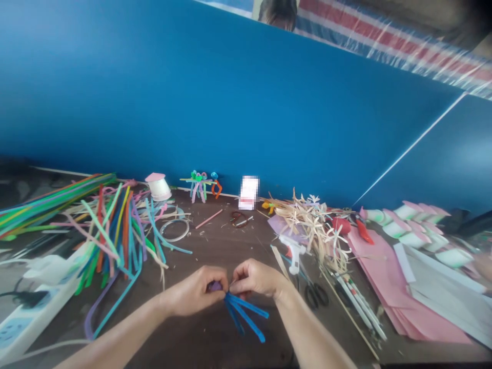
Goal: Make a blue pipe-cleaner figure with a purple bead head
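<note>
Close together over the dark table, both my hands work on a small pipe-cleaner piece. My left hand (194,291) is closed around its purple coiled part (215,286), mostly hidden by the fingers. Several blue pipe cleaners (248,318) fan out below the fingers, toward the lower right. My right hand (257,279) pinches at the point where the blue strands meet; its fingertips hide the join. Beyond the hands, pipe-cleaner figures (199,187) stand against the blue partition.
Loose pipe cleaners (126,236) and a power strip (34,318) occupy the left. To the right lie a glue gun (294,252), black-handled scissors (315,295), straw-like flowers (307,220), pink sheets (400,287) and paper cups (418,228). Another person's blurred hand (483,267) shows at the right edge.
</note>
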### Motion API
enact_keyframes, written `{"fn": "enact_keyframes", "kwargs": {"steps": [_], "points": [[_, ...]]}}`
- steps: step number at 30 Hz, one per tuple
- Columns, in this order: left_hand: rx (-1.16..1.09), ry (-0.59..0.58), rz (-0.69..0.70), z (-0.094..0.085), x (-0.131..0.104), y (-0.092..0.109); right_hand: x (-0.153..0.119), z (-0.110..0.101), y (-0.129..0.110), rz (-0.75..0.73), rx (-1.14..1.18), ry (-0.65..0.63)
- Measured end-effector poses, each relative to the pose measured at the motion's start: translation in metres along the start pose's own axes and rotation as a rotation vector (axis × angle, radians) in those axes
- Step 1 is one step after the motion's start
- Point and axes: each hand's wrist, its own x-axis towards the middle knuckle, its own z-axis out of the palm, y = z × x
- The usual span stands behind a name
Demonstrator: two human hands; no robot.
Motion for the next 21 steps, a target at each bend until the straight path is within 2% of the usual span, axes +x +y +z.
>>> {"fn": "enact_keyframes", "kwargs": {"steps": [2,5,8,10,13,16,18,21], "points": [[-0.138,0.029,-0.057,0.002,0.003,-0.011,0.006,-0.006,0.002,-0.029,-0.047,0.069],[-0.271,0.209,-0.124,0.008,0.012,-0.034,0.02,-0.025,0.007,-0.05,-0.15,0.289],[-0.365,0.282,-0.181,0.015,0.019,-0.055,0.036,-0.057,0.013,-0.011,-0.281,0.579],[-0.401,0.322,-0.193,0.019,0.022,-0.064,0.046,-0.082,0.019,0.026,-0.373,0.726],[-0.437,0.358,-0.196,0.022,0.024,-0.07,0.056,-0.118,0.027,0.072,-0.471,0.8],[-0.476,0.376,-0.224,0.023,0.024,-0.069,0.058,-0.145,0.034,0.1,-0.501,0.848],[-0.477,0.362,-0.231,0.022,0.024,-0.067,0.053,-0.158,0.037,0.058,-0.492,0.924],[-0.44,0.35,-0.231,0.021,0.024,-0.066,0.04,-0.172,0.039,-0.108,-0.445,1.093]]}}
